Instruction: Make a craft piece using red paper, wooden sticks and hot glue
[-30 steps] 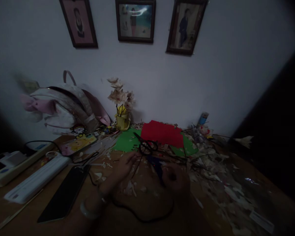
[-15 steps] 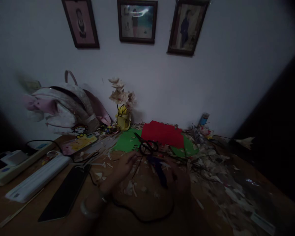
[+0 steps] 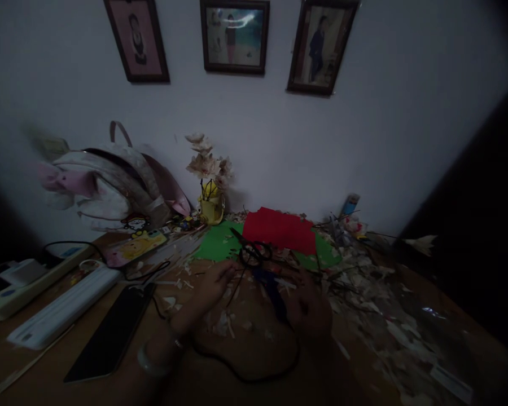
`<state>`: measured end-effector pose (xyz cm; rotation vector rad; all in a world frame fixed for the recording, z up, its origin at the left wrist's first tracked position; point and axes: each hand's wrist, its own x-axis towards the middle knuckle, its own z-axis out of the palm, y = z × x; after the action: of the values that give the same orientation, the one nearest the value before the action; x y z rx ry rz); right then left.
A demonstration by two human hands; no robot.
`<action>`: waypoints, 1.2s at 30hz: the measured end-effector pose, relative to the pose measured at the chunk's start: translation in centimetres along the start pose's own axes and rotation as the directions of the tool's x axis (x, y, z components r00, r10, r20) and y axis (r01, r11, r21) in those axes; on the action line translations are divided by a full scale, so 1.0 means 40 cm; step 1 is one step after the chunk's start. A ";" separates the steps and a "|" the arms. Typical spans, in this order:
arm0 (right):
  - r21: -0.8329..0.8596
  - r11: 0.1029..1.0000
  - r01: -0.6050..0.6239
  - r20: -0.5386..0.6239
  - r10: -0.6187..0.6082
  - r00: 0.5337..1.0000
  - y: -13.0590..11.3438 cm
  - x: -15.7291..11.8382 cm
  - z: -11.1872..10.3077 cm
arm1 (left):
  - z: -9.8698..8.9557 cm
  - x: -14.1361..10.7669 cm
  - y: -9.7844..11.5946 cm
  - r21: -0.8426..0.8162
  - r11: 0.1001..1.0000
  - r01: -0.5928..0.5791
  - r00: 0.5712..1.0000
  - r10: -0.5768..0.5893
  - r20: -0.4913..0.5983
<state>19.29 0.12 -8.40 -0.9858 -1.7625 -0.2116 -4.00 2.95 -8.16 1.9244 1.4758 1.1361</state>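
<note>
In dim light, my left hand [image 3: 214,286] is left of centre over the table, fingertips pressed together. A thin dark stick [image 3: 235,293] is close to those fingertips; what they hold is too dark to make out. My right hand [image 3: 313,311] is just right of a blue glue gun [image 3: 273,290], thumb and fingers apart. It overlaps the edge of the gun's handle; whether it touches is unclear. A pale stick [image 3: 285,283] shows beside the gun. Black-handled scissors [image 3: 252,252] lie open just beyond the gun, partly over green paper [image 3: 215,239]. Red paper [image 3: 279,228] lies behind them.
A dark cord [image 3: 245,378] loops in front. At left are a black phone [image 3: 110,332], a white power bank or strip [image 3: 65,307], a plugged extension strip [image 3: 12,296] and a backpack [image 3: 114,186]. Flowers stand in a yellow pot [image 3: 211,211]. Husk-like scraps [image 3: 368,299] cover the right side.
My right hand has shifted slightly and now overlaps the edge of the glue gun's handle. My left hand stays almost in place. The view has moved a little.
</note>
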 end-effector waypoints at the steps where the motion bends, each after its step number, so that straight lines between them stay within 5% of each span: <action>1: -0.016 0.998 0.067 0.027 -0.067 0.997 0.004 -0.001 -0.003 | 0.000 0.000 0.000 -0.003 1.000 -0.002 1.000 0.003 0.005; 5: -0.098 0.942 0.320 0.121 -0.308 0.944 0.013 0.001 -0.006 | 0.000 0.001 0.001 -0.021 1.000 -0.019 1.000 0.019 0.020; 10: 0.026 1.000 -0.017 -0.063 0.018 0.998 -0.009 0.005 0.008 | -0.004 0.000 0.012 -0.007 1.000 -0.007 1.000 0.008 0.000; 12: 0.085 0.996 -0.018 -0.072 0.024 0.997 -0.013 0.007 0.006 | -0.005 0.000 0.017 -0.010 1.000 -0.011 1.000 0.011 0.002; 18: -0.117 0.914 0.388 0.040 -0.386 0.922 0.002 0.015 -0.011 | -0.002 0.001 0.006 -0.026 1.000 0.007 1.000 -0.007 -0.003; 22: -0.102 0.990 0.093 -0.006 -0.094 0.996 -0.009 0.010 0.001 | 0.002 0.002 -0.008 -0.035 0.999 -0.013 1.000 0.014 0.002; 25: 0.018 0.994 -0.108 -0.063 0.109 0.992 -0.018 0.003 0.012 | 0.002 0.001 -0.006 -0.030 0.999 -0.017 1.000 0.017 -0.011; 32: 0.166 0.980 -0.106 -0.041 0.114 0.993 0.001 -0.013 0.020 | 0.002 0.002 -0.004 -0.079 0.997 -0.003 1.000 0.002 -0.011; 36: 0.279 0.932 -0.232 -0.091 0.266 0.960 0.000 -0.014 0.021 | 0.007 0.003 -0.019 -0.127 0.992 0.000 0.999 -0.004 -0.038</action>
<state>18.76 0.30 -9.25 -0.9657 -1.4860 0.1208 -4.19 3.35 -8.85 1.8241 1.3889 1.2411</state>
